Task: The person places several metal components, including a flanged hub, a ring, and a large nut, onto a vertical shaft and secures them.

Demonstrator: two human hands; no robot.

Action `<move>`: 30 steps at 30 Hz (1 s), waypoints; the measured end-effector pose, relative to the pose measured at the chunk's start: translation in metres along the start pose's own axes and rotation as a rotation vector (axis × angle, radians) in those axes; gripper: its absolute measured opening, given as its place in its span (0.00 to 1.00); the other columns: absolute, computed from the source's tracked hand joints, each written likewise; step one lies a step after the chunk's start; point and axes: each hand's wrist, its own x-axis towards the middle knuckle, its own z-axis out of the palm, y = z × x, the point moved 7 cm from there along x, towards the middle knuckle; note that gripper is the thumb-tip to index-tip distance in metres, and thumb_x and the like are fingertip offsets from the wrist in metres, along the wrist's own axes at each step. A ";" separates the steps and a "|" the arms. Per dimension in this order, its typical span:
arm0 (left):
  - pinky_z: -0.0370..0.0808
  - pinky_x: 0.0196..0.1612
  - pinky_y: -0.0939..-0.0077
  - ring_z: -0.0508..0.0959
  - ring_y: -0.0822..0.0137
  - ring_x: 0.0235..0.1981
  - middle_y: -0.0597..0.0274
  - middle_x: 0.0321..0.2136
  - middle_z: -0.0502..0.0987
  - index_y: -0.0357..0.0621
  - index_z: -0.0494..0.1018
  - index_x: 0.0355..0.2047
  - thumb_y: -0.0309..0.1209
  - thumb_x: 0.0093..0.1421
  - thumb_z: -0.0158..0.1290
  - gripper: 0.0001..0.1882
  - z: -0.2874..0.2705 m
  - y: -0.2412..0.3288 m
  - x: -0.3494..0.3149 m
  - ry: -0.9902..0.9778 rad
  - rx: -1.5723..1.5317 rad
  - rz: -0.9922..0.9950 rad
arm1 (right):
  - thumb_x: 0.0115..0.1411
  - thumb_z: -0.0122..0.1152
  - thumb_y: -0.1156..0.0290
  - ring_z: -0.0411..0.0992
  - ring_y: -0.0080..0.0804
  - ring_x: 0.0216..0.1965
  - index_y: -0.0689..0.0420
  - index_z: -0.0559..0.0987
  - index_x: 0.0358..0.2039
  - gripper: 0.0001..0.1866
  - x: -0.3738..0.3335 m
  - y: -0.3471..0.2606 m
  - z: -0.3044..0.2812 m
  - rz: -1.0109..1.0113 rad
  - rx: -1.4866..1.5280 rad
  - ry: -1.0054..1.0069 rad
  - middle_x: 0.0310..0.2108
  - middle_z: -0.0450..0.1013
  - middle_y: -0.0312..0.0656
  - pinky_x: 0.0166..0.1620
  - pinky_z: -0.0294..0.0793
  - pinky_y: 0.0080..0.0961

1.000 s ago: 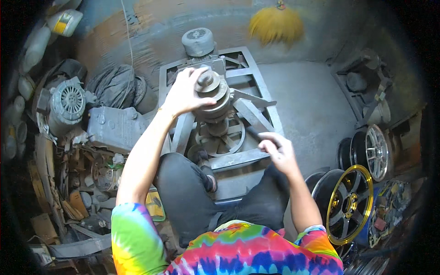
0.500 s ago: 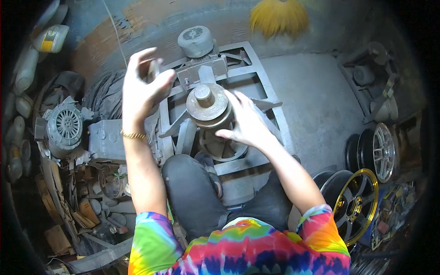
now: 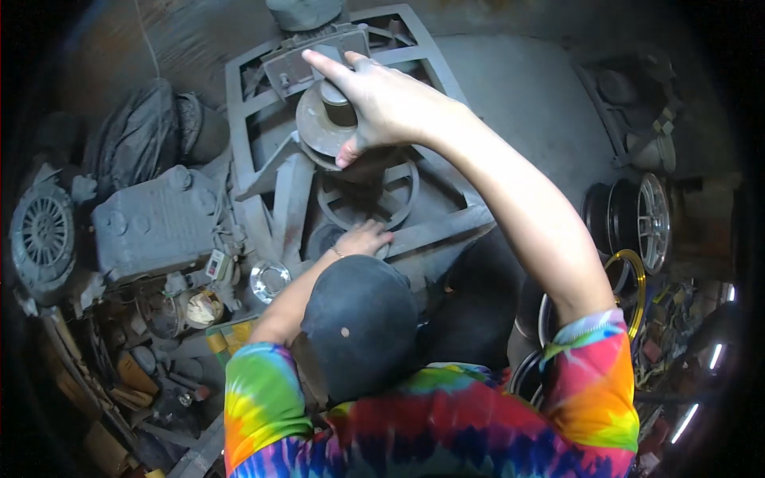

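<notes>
A dusty grey metal frame [image 3: 247,95] carries a stepped pulley [image 3: 319,131] on an upright shaft, with a larger spoked pulley wheel [image 3: 398,199] below it. My right hand [image 3: 386,103] reaches over the stepped pulley, fingers spread, index stretched to the left and thumb down against the pulley's edge. It grips nothing that I can see. My left hand [image 3: 360,239] lies flat on the lower part of the frame beside the spoked wheel, fingers apart. A dark cap [image 3: 358,327] and a tie-dye shirt [image 3: 430,422] fill the lower middle.
A grey engine block [image 3: 155,223] and a round finned disc [image 3: 44,231] lie at the left, with a black bag [image 3: 143,143] behind. A chrome cap [image 3: 269,280] sits near the frame. Alloy wheels [image 3: 649,219] and a gold-edged rim [image 3: 629,275] stand at the right.
My left hand has come down from the air at the upper left onto the lower frame. My right hand has risen from the frame to the stepped pulley. The view has moved closer.
</notes>
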 end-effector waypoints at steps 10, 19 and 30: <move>0.63 0.59 0.50 0.67 0.48 0.57 0.47 0.52 0.70 0.47 0.74 0.49 0.45 0.54 0.57 0.24 -0.008 -0.009 -0.017 0.500 -0.103 -0.144 | 0.27 0.82 0.48 0.49 0.56 0.68 0.59 0.44 0.69 0.75 -0.063 0.034 -0.006 0.079 0.167 0.219 0.65 0.51 0.62 0.68 0.52 0.42; 0.66 0.59 0.62 0.73 0.46 0.54 0.40 0.47 0.76 0.33 0.76 0.47 0.44 0.66 0.45 0.24 -0.281 -0.068 -0.029 1.103 -0.343 -0.588 | 0.23 0.83 0.50 0.46 0.56 0.69 0.65 0.43 0.68 0.78 -0.041 0.036 0.032 0.123 0.196 0.296 0.64 0.52 0.65 0.68 0.49 0.41; 0.71 0.39 0.70 0.75 0.70 0.32 0.59 0.30 0.79 0.32 0.77 0.33 0.41 0.62 0.54 0.19 -0.413 0.029 -0.031 1.333 -0.670 -0.116 | 0.23 0.81 0.65 0.58 0.56 0.56 0.68 0.46 0.67 0.72 -0.048 -0.039 -0.063 -0.179 -0.015 0.682 0.53 0.60 0.58 0.61 0.59 0.42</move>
